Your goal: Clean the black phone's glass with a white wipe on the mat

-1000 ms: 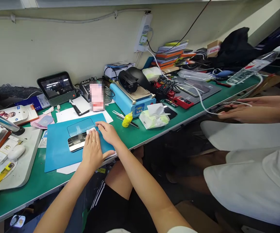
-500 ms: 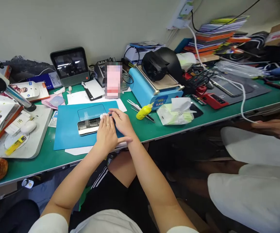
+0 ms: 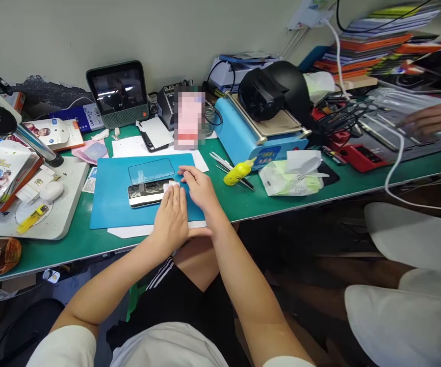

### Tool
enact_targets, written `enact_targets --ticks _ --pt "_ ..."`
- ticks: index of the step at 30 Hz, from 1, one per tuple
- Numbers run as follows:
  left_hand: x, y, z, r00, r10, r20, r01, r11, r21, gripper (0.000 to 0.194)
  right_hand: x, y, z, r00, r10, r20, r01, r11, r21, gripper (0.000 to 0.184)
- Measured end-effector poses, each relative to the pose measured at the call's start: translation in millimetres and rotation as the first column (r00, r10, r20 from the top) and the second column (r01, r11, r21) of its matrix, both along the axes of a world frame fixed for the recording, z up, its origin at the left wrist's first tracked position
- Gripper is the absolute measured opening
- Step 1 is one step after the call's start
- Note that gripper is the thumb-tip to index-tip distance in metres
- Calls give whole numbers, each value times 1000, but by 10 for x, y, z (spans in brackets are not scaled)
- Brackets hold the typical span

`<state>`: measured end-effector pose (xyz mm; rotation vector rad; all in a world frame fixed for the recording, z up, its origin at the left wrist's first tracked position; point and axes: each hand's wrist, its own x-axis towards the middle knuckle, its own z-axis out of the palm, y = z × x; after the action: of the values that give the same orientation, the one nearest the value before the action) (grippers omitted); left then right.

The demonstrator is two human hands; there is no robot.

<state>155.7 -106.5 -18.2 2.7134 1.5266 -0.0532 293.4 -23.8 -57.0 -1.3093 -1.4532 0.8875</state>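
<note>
A smartphone (image 3: 144, 194) lies flat, its glossy screen up, on a blue mat (image 3: 109, 204). My left hand (image 3: 171, 214) rests over the phone's right part, fingers straight and side by side, thumb stretched out to the right. Under its fingertips is a small white wipe (image 3: 170, 184), pressed on the screen. My right hand (image 3: 199, 188) is by the phone's right end, fingers loosely bent and apart, with nothing visible in them. Whether it touches the phone is hidden. Just behind the phone lies a clear glass screen protector (image 3: 152, 170) with a dark border.
Right of the mat are tweezers (image 3: 222, 163), a yellow bottle (image 3: 239, 172) and a tissue pack (image 3: 292, 176). Behind stand a blue machine (image 3: 243, 130) and a tablet-like display (image 3: 120, 94). A co-worker's hand (image 3: 438, 118) is over the far-right bench.
The camera view has shifted, moving the bench slightly rightward in view. My left hand and the wipe have slid a little right along the phone. The co-worker's hand has risen over the bench.
</note>
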Motion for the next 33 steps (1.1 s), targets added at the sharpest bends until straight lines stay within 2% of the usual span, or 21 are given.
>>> enact_targets --ticks 3,9,15,20,23,26,31,33 --pt "-28 161 73 1000 -12 -18 12 1000 -3 116 -9 -1 8 1000 -8 -21 8 1000 0 40" --pt "-227 58 59 998 -56 -19 57 998 21 124 1 -6 18 999 15 28 -16 1000 4 39" --pt "-201 290 166 999 -28 -24 28 1000 -3 114 -5 -13 14 998 27 50 -29 999 29 37" --pt "-216 74 105 999 -38 -39 39 998 45 119 -9 3 -7 999 18 43 -19 1000 21 37" --pt "-182 106 97 998 -44 -55 46 998 36 123 3 18 -37 999 25 37 -26 999 44 37" --pt "-125 180 125 998 -39 -51 40 999 22 116 2 11 -39 999 18 33 -19 999 39 37" --pt "-106 35 115 999 -15 -46 16 1000 21 116 -15 1 -11 1000 13 29 -13 1000 25 38" --pt "-95 47 111 999 -1 -32 1 1000 26 114 -11 10 -18 1000 15 23 -16 999 35 37"
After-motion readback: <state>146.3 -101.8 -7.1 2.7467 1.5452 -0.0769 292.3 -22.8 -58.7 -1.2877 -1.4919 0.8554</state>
